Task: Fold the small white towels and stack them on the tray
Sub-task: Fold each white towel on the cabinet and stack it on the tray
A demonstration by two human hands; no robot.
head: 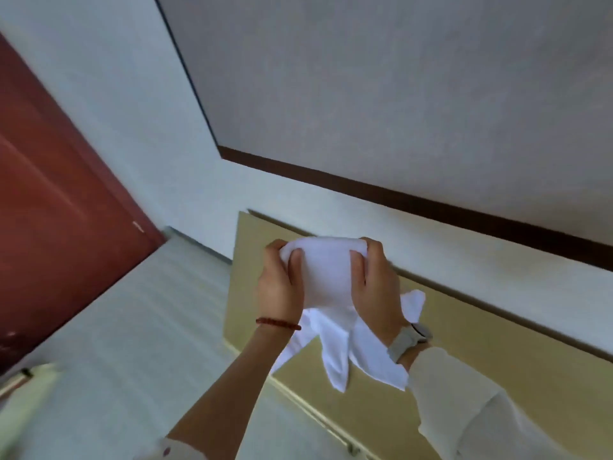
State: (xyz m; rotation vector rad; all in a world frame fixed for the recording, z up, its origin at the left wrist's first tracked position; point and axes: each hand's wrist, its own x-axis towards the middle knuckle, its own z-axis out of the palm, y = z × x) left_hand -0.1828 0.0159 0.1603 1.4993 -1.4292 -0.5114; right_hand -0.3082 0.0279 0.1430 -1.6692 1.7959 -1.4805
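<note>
Towel (326,277): white, held in the air in front of a beige panel (497,360). Top edge runs side to side between the hands; the long axis runs top to bottom, loose corners hanging down toward the wrists.
Left hand (280,283): fingers curled round the towel's upper left corner; red bead bracelet (278,324) at the wrist.
Right hand (376,283): grips the upper right corner; grey watch (409,340) at the wrist.
Surroundings: pale wall (331,200), dark trim (431,202), red-brown door (49,200), all blurred.
</note>
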